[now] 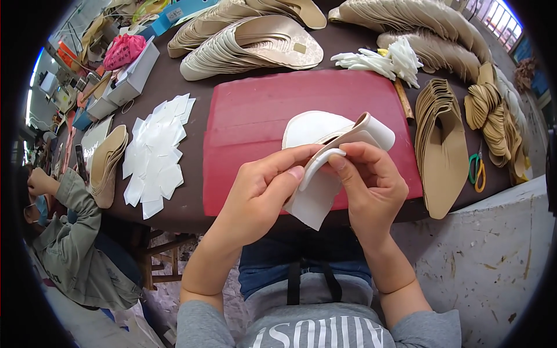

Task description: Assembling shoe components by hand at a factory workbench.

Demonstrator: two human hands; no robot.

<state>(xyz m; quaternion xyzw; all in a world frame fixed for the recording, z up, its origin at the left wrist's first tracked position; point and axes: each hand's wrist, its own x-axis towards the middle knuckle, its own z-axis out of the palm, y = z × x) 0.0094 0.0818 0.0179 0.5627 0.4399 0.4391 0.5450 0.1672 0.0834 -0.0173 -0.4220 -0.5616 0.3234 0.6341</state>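
Note:
Over the red mat (249, 107), I hold a shoe upper (318, 126) with a white lining and a beige outer side. A curved white padding strip (315, 170) lies along its edge, bent into an arc. My left hand (261, 191) pinches the upper near the strip's lower left end. My right hand (374, 182) is closed, with thumb and fingers pinching the strip's right end against the upper. A white flap hangs down between the hands. Some fingertips are hidden behind the upper.
Loose white strips (371, 62) lie beyond the mat. White sheets (155, 153) overlap at left. Fanned upper stacks (249, 49) stand at the back; tan pieces (441, 148) and scissors (478, 173) are at right. A co-worker's sleeve (75, 203) shows at far left.

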